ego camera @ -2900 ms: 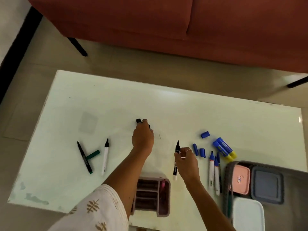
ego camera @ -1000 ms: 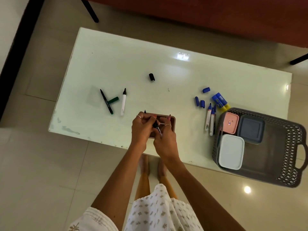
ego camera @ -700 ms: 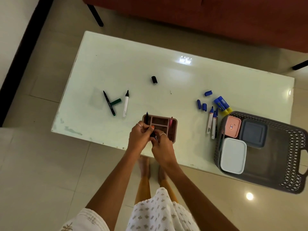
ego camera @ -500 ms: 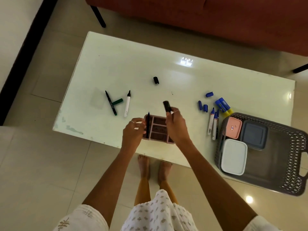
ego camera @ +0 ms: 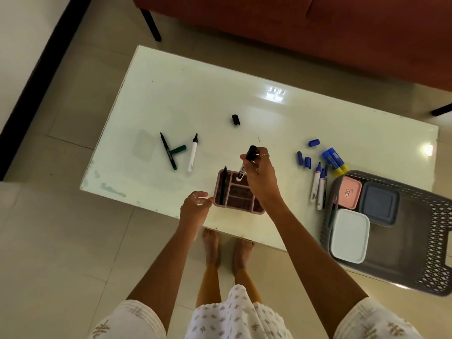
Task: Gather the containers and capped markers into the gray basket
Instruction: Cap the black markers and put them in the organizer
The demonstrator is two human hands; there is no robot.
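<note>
Right hand (ego camera: 260,177) grips a capped black marker (ego camera: 245,163) above the pink organizer (ego camera: 238,192), left hand (ego camera: 195,207) loose beside it; next, I judge, lowering it into a slot, gray basket (ego camera: 435,221) waiting right.

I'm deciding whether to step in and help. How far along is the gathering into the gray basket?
Done: three lidded containers sit in the gray basket. In hand: the right hand lowers a capped black marker into the pink organizer, which already holds one pen; the left hand hovers open beside it. Left: uncapped markers and loose caps lie on the table, and the organizer is outside the basket.
</note>
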